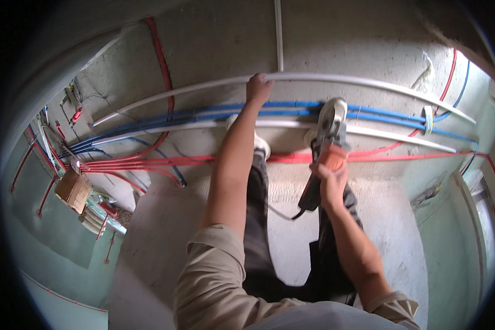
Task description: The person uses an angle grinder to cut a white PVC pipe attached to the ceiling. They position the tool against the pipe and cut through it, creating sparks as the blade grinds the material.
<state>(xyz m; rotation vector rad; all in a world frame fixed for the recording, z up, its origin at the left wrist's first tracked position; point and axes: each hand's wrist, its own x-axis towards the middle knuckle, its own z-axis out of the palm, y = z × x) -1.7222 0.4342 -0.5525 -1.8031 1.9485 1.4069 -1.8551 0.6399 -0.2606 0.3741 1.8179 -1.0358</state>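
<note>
My left hand [260,87] is closed around a long white plastic pipe or trim strip [334,77] that runs across the floor ahead of my shoes. In my right hand [333,181] is a corded angle grinder [332,154] with an orange and black body and a grey metal head, held over my right shoe. Its cord hangs down between my legs. The grinder's disc cannot be made out clearly. Blue conduits [288,108] and a second white strip [396,138] pass near my feet, with red conduits [288,158] behind them.
Another white strip [279,37] lies at the far middle. At left are a cardboard box [72,189], loose wires and a red-handled tool [77,114]. A thick red conduit [161,62] crosses the floor under the long strip. A pale strap [428,119] spans the blue conduits at right.
</note>
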